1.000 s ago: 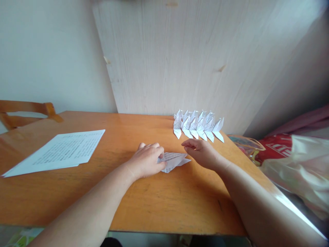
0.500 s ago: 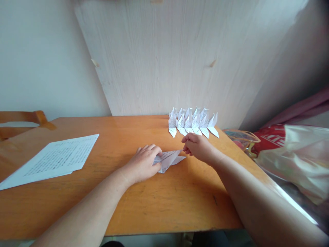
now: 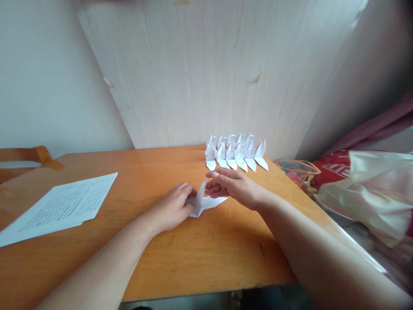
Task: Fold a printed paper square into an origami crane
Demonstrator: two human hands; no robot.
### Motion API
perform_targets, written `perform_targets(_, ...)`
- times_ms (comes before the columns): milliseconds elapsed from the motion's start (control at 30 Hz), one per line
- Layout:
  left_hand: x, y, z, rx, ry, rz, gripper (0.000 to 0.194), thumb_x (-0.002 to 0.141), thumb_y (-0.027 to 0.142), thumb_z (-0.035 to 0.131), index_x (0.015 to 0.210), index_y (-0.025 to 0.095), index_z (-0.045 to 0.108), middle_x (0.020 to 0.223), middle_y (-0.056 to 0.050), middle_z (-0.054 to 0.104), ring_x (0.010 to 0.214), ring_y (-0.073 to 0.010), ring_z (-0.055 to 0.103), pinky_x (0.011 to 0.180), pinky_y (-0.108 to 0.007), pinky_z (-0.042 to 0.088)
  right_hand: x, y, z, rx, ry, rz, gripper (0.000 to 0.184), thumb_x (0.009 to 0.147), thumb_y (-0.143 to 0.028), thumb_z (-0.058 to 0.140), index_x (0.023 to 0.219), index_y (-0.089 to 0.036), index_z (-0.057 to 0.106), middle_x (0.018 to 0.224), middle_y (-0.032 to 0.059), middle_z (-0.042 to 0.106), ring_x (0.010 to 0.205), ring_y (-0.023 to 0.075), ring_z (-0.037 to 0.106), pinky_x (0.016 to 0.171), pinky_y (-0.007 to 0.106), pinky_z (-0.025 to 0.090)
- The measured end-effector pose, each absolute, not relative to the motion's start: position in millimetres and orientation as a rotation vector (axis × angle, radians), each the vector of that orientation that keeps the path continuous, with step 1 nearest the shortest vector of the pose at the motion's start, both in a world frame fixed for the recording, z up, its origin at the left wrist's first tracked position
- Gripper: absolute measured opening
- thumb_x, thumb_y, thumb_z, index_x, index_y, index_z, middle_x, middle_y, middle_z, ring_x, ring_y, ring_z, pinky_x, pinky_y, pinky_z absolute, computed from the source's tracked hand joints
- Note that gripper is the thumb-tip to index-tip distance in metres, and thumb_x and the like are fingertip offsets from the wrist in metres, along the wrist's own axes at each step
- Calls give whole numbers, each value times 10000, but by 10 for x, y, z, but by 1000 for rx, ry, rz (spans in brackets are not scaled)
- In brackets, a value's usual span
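A folded piece of printed white paper (image 3: 211, 202) lies on the wooden table, one pointed flap standing nearly upright and another point lying flat to the right. My left hand (image 3: 174, 206) grips its left end between thumb and fingers, holding it down on the tabletop. Just right of the raised flap is my right hand (image 3: 230, 185), its fingers extended and slightly curled, the fingertips at or very near the flap. Whether they touch it I cannot tell. Nothing shows held in the right hand.
Several folded paper pieces (image 3: 230, 155) with upright points stand in rows at the table's back right. Printed sheets (image 3: 64, 202) lie stacked on the left. A wooden chair (image 3: 48, 158) is at the far left. Bags (image 3: 364, 193) sit beyond the table's right edge (image 3: 322, 219).
The paper's flap has swung from leaning right to nearly upright. My right hand has moved left and its fingers have straightened. My left hand keeps its hold; the view has shifted slightly.
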State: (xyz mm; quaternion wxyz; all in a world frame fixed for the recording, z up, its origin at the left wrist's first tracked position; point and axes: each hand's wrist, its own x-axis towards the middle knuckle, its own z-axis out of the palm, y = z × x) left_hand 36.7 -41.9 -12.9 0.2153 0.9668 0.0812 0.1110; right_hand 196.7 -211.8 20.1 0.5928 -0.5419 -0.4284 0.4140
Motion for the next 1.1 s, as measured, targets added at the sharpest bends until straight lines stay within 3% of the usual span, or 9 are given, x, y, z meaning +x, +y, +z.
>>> perform_targets(267, 357, -430, -111, 2684, 232, 300, 162, 803, 126, 507, 925, 212, 571, 977, -39, 605, 923, -215, 584, 798, -331, 482, 1961, -2102, 208, -1320, -986, 925, 291, 963, -470, 558, 979, -189, 633, 928, 77, 734, 871, 185, 706, 843, 337, 569)
perform_targets(533, 354, -414, -120, 2717, 212, 281, 214, 823, 141, 526, 1004, 220, 608, 1037, -47, 616, 995, -225, 587, 840, -336, 485, 2006, -2089, 159, -1552, -961, 829, 295, 970, -449, 547, 930, -170, 636, 809, 69, 709, 716, 159, 660, 667, 285, 547)
perform_targets(667, 350, -431, -103, 2715, 234, 278, 201, 822, 140, 519, 986, 223, 602, 1052, -42, 615, 1007, -223, 586, 848, -335, 484, 2031, -2099, 142, -1652, -1098, 751, 210, 930, -373, 601, 924, -170, 654, 853, 67, 707, 717, 153, 636, 642, 269, 513)
perform_targets(867, 342, -454, -85, 2718, 248, 270, 244, 812, 129, 515, 1013, 227, 613, 1081, -41, 610, 1017, -224, 579, 866, -341, 484, 2047, -2087, 109, -1784, -1082, 695, 73, 851, -232, 608, 844, -173, 650, 728, 31, 654, 657, 142, 604, 560, 242, 443)
perform_targets(1100, 341, -420, -125, 2694, 207, 303, 244, 852, 132, 492, 1031, 228, 627, 1080, -33, 618, 1046, -214, 576, 911, -348, 476, 2083, -2088, 63, -1884, -1042, 708, 74, 799, -222, 595, 819, -183, 655, 762, 42, 678, 663, 146, 601, 575, 251, 445)
